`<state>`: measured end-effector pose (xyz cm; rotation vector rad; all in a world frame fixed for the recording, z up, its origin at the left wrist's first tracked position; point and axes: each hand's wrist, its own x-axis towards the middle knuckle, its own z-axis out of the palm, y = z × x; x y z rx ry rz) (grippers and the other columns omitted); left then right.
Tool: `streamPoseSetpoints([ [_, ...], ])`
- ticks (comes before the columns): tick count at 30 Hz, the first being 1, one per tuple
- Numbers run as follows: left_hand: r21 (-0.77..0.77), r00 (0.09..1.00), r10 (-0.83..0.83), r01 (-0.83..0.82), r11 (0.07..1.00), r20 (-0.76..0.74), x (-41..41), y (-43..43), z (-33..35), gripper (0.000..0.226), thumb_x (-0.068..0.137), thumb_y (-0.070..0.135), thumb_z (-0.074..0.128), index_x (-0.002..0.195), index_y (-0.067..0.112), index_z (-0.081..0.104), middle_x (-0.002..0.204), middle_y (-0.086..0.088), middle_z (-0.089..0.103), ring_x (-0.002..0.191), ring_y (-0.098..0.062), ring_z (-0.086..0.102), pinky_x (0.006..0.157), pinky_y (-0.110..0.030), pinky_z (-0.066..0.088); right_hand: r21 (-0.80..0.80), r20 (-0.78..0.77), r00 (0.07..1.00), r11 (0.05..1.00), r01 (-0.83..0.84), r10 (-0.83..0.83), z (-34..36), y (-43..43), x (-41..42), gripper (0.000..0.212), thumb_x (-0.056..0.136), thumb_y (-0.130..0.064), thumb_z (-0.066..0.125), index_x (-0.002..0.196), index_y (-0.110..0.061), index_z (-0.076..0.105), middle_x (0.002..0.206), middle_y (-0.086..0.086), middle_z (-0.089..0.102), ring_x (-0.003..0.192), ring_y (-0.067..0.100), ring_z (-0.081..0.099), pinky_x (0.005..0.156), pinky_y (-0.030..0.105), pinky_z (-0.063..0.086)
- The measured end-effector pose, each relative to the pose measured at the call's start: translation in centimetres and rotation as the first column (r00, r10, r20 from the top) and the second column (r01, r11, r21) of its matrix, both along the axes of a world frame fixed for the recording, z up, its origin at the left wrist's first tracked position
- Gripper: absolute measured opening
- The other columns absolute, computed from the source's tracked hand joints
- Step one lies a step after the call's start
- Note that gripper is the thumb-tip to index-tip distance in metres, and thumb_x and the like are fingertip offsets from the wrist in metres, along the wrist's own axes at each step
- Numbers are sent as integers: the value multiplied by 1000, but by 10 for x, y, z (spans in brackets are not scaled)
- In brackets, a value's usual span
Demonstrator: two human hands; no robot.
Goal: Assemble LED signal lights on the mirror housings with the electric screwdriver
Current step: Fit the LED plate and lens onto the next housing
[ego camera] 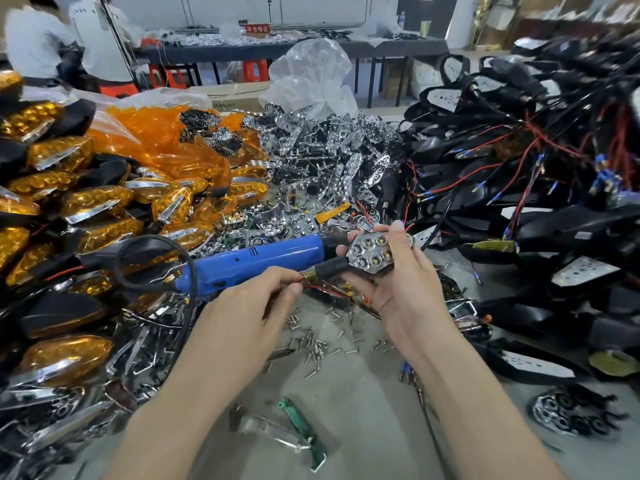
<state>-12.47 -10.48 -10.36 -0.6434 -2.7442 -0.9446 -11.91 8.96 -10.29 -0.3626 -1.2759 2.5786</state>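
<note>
My right hand (pixel 398 289) grips a black mirror housing with a chrome LED reflector (pixel 372 254) set in it; several LEDs face up. My left hand (pixel 256 306) pinches the red wires (pixel 325 289) that trail from the housing's brass-threaded stem (pixel 311 273). The blue electric screwdriver (pixel 252 261) lies on the bench just behind my left hand, its black nose against the housing, its black cable (pixel 156 258) looping left. Neither hand holds the screwdriver.
Loose screws (pixel 315 344) lie scattered between my forearms. Finished amber-lens lights (pixel 93 202) pile up at left, chrome reflectors (pixel 322 150) in the middle, wired black housings (pixel 519 174) at right. A green-handled tool (pixel 301 431) lies near the bench's front. People stand at far left.
</note>
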Motion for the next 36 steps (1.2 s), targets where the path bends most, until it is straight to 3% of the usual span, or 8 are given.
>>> streamPoseSetpoints([
  [5, 66, 1000, -7, 6, 998, 12, -1, -1, -1, 9, 95, 43, 53, 100, 45, 60, 87, 37, 60, 70, 11, 56, 56, -14, 33, -7, -16, 1000, 1000, 8, -8, -1, 0, 0, 28, 103, -40, 52, 103, -14, 63, 105, 13, 78, 98, 33, 76, 67, 37, 63],
  [10, 82, 1000, 22, -22, 996, 5, -3, -1, -3, 9, 94, 39, 59, 95, 48, 61, 88, 40, 59, 73, 11, 56, 57, -14, 34, 2, -21, 1000, 1000, 9, -9, -2, 0, -1, 27, 103, -39, 52, 103, -15, 64, 107, 14, 77, 96, 32, 76, 68, 38, 63],
  [14, 73, 1000, 22, -23, 997, 22, -5, -2, -5, 7, 91, 43, 57, 95, 47, 62, 89, 38, 60, 74, 9, 57, 57, -19, 38, 13, -27, 999, 1000, 19, -18, -3, 1, 0, 28, 104, -39, 52, 106, -13, 64, 106, 13, 78, 95, 31, 76, 71, 39, 63],
  [17, 68, 1000, 9, -10, 998, 21, -5, -2, -5, 10, 90, 50, 51, 98, 51, 57, 96, 39, 61, 86, 8, 60, 67, -24, 49, 18, -31, 999, 1000, 18, -17, -4, 1, 0, 28, 103, -39, 53, 107, -14, 64, 107, 13, 78, 97, 32, 76, 72, 40, 63],
  [22, 78, 999, -36, 37, 996, -10, -2, 1, -2, 14, 90, 59, 46, 98, 55, 57, 104, 45, 56, 96, 16, 57, 72, -15, 47, 29, -37, 999, 999, 21, -20, -4, 0, -1, 27, 103, -40, 53, 105, -15, 64, 106, 13, 77, 98, 32, 76, 71, 39, 63],
  [28, 54, 996, 11, -7, 999, -86, -2, 2, -2, 14, 91, 45, 54, 98, 39, 65, 83, 33, 61, 74, 14, 54, 56, -13, 32, 28, -20, 1000, 1000, 8, -7, -5, -1, 0, 25, 102, -41, 55, 101, -19, 66, 111, 13, 77, 105, 34, 74, 72, 39, 63],
  [32, 53, 995, 38, -33, 998, -92, -3, 2, -3, 18, 89, 47, 54, 96, 38, 68, 76, 33, 61, 76, 11, 56, 59, -16, 36, 24, -33, 999, 1000, -1, 2, -5, -1, 0, 25, 103, -40, 54, 104, -17, 64, 108, 13, 77, 102, 33, 75, 76, 43, 64],
  [36, 88, 997, 29, -22, 996, -75, -5, 1, -5, 7, 91, 34, 64, 94, 34, 70, 79, 36, 63, 81, 15, 57, 64, -6, 39, 4, -26, 999, 1000, -31, 31, -5, -2, 0, 26, 103, -40, 52, 104, -17, 63, 107, 13, 77, 99, 32, 76, 72, 41, 63],
])
